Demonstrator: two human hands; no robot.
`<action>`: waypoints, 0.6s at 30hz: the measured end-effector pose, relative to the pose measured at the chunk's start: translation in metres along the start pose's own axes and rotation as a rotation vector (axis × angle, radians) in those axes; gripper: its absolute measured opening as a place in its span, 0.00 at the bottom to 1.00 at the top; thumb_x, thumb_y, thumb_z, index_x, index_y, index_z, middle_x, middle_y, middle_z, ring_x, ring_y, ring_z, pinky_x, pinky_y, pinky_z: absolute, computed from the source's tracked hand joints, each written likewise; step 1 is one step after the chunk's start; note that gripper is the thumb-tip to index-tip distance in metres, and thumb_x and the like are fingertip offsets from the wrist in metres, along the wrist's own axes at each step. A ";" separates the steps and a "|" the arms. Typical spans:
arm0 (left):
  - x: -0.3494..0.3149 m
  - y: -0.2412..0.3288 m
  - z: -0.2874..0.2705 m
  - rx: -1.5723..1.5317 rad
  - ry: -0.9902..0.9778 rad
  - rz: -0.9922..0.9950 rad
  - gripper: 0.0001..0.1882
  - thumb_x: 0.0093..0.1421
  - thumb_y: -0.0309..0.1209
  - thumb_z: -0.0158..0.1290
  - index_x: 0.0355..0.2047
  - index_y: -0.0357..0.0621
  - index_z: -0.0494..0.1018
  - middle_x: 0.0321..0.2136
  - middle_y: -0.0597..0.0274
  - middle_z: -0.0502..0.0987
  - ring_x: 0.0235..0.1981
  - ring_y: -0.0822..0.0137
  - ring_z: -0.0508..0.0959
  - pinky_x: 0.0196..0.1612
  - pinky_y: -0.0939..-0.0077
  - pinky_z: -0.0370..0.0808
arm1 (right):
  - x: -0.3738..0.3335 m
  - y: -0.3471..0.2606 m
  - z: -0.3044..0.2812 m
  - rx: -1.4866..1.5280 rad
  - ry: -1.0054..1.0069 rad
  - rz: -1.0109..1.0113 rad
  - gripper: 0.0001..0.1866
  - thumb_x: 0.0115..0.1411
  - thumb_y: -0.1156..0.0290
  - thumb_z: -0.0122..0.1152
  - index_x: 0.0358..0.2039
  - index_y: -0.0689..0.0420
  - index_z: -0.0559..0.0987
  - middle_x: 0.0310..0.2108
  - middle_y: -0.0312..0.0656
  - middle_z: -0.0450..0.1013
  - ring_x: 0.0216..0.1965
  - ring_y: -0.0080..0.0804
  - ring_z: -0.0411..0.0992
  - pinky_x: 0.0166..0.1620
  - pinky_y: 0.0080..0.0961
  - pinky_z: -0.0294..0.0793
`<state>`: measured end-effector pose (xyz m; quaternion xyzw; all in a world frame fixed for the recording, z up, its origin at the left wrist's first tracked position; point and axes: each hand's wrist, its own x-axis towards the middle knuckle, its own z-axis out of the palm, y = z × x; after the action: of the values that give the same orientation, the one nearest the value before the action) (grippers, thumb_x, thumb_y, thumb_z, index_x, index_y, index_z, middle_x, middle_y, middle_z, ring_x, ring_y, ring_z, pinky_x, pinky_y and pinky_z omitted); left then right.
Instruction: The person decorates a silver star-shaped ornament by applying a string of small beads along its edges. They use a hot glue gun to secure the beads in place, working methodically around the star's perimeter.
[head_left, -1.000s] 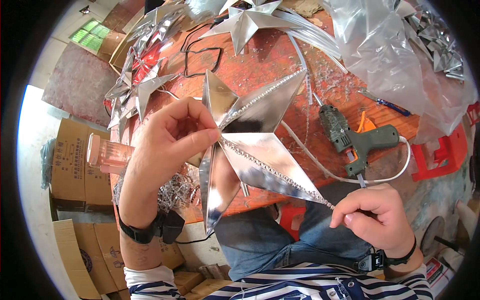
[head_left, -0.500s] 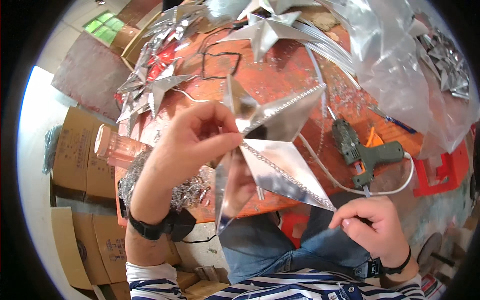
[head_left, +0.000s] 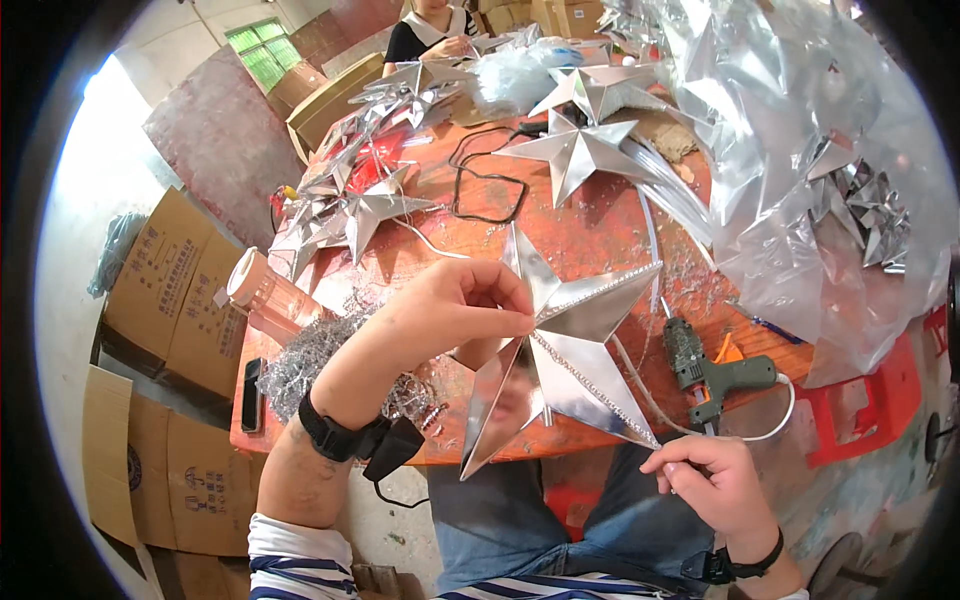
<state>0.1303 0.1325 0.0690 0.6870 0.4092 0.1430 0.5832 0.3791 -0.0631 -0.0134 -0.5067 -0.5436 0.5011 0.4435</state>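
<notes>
A shiny silver five-pointed star (head_left: 588, 372) is in front of me, at the table's near edge. Silver beaded trim (head_left: 592, 385) runs down one ridge from its centre to the lower right tip; another beaded line follows the upper right ridge. My left hand (head_left: 465, 312) reaches over the star, thumb and finger pinched on the trim at the centre. At the lower right tip, my right hand (head_left: 715, 482) is closed with its fingertips at the trim's other end; exactly what they grip is partly hidden. A green glue gun (head_left: 738, 374) lies right of the star.
Tangled silver trim (head_left: 310, 365), a pink-lidded bottle (head_left: 270, 290) and a phone (head_left: 252, 397) are at the left of the red table (head_left: 490, 240). More silver stars (head_left: 578, 150) lie farther back. A plastic bag (head_left: 760, 190) bulges at right. A person (head_left: 432, 35) works across the table.
My view has tilted up, so the table sits lower and the person opposite now shows. Both hands keep their places on the star, at its centre and lower right tip.
</notes>
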 end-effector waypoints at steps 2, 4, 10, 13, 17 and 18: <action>0.000 -0.003 0.000 0.125 0.030 0.027 0.04 0.57 0.24 0.58 0.31 0.37 0.74 0.22 0.69 0.74 0.20 0.81 0.73 0.22 0.85 0.68 | 0.000 -0.001 0.002 0.016 0.018 0.023 0.07 0.56 0.79 0.55 0.34 0.63 0.80 0.23 0.37 0.74 0.24 0.17 0.69 0.28 0.17 0.68; -0.004 -0.004 0.002 0.263 0.083 0.117 0.04 0.57 0.24 0.58 0.31 0.38 0.74 0.21 0.69 0.73 0.19 0.81 0.72 0.20 0.85 0.67 | 0.000 0.001 0.003 -0.004 0.003 0.000 0.07 0.57 0.79 0.55 0.34 0.63 0.80 0.24 0.37 0.75 0.25 0.18 0.70 0.29 0.17 0.68; -0.007 -0.014 0.012 0.484 0.252 0.465 0.03 0.55 0.23 0.58 0.27 0.39 0.74 0.18 0.71 0.69 0.16 0.81 0.70 0.19 0.86 0.66 | -0.001 -0.001 0.008 0.041 0.001 0.031 0.08 0.58 0.78 0.54 0.35 0.63 0.80 0.25 0.36 0.75 0.26 0.17 0.71 0.31 0.16 0.69; -0.001 -0.014 0.017 0.423 0.237 0.410 0.06 0.55 0.23 0.58 0.24 0.39 0.73 0.17 0.71 0.69 0.16 0.81 0.70 0.19 0.86 0.66 | -0.005 0.008 0.002 0.017 0.013 -0.013 0.08 0.59 0.76 0.54 0.36 0.62 0.80 0.25 0.35 0.75 0.26 0.14 0.69 0.30 0.16 0.69; -0.004 -0.018 0.009 0.268 0.196 0.237 0.06 0.56 0.27 0.59 0.27 0.36 0.75 0.13 0.67 0.72 0.13 0.78 0.71 0.16 0.84 0.65 | -0.002 0.008 0.001 -0.119 -0.072 -0.023 0.10 0.61 0.72 0.54 0.40 0.59 0.80 0.29 0.33 0.76 0.31 0.14 0.71 0.35 0.16 0.71; -0.006 -0.014 0.012 0.204 0.205 0.203 0.06 0.56 0.26 0.59 0.27 0.35 0.75 0.14 0.66 0.73 0.13 0.77 0.72 0.16 0.83 0.66 | 0.001 0.013 0.001 -0.094 -0.085 -0.047 0.10 0.62 0.71 0.54 0.41 0.59 0.80 0.29 0.33 0.76 0.31 0.14 0.72 0.35 0.17 0.71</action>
<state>0.1291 0.1202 0.0547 0.7621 0.4076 0.2283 0.4482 0.3789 -0.0623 -0.0261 -0.4921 -0.5966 0.4856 0.4075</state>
